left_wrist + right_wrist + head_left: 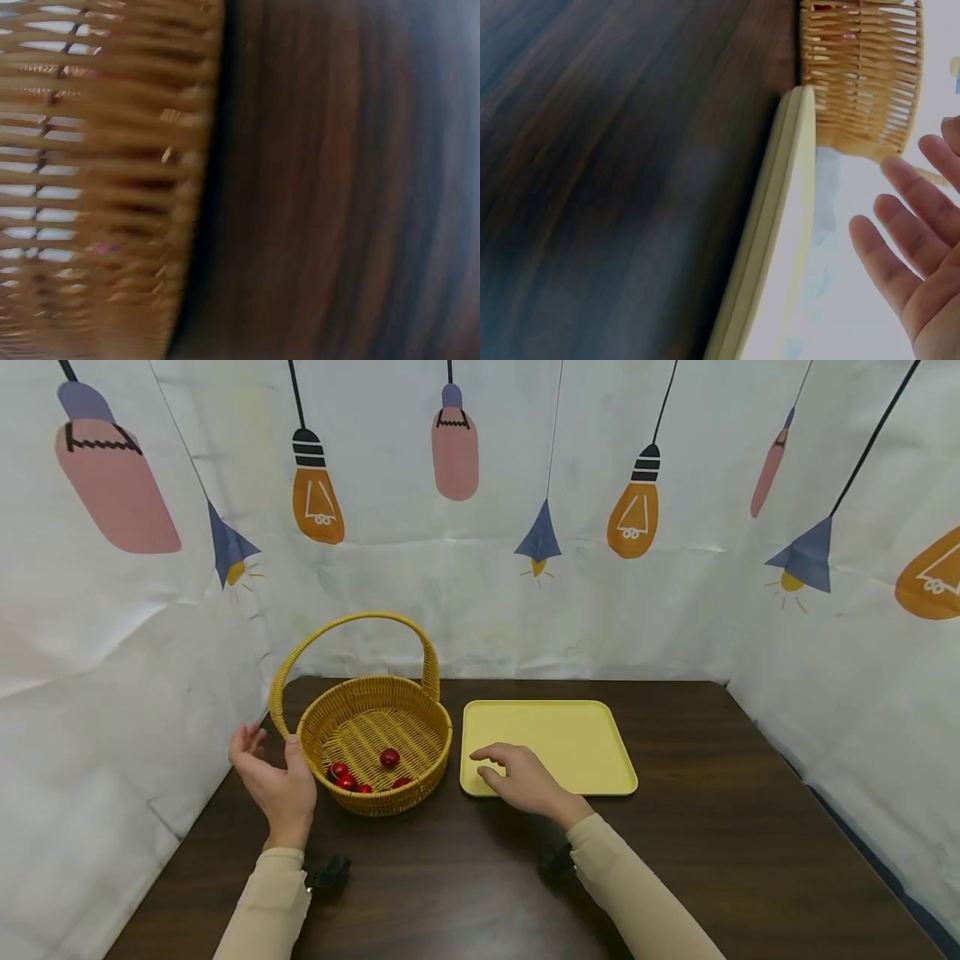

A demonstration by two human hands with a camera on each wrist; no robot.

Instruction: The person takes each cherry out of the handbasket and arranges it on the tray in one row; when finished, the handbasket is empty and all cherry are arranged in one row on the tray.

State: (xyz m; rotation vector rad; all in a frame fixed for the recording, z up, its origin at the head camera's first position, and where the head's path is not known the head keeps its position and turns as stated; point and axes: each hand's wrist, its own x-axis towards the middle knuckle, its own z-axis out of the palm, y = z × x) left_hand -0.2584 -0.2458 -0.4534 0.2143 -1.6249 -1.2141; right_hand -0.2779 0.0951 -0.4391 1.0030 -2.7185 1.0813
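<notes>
A yellow woven basket [378, 804] with a tall arched handle stands on the left of the table. Inside it lie several dark red cherries [389, 757]. My left hand [281, 789] is at the basket's left side, thumb near the rim and handle base, fingers loosely bent and holding nothing. Basket weave [142, 150] fills the left of the left wrist view, where that hand is out of sight. Over the near left part of a yellow tray [573, 739] hovers my right hand [525, 779], its fingers relaxed and nothing in them. The right wrist view shows these fingers [911, 225] spread.
The dark wooden table [712, 827] carries both basket and tray, which stand side by side with a narrow gap. A white cloth [480, 602] printed with lamps rises behind the table and along both sides. A dark wrist device [327, 872] sits at the left cuff.
</notes>
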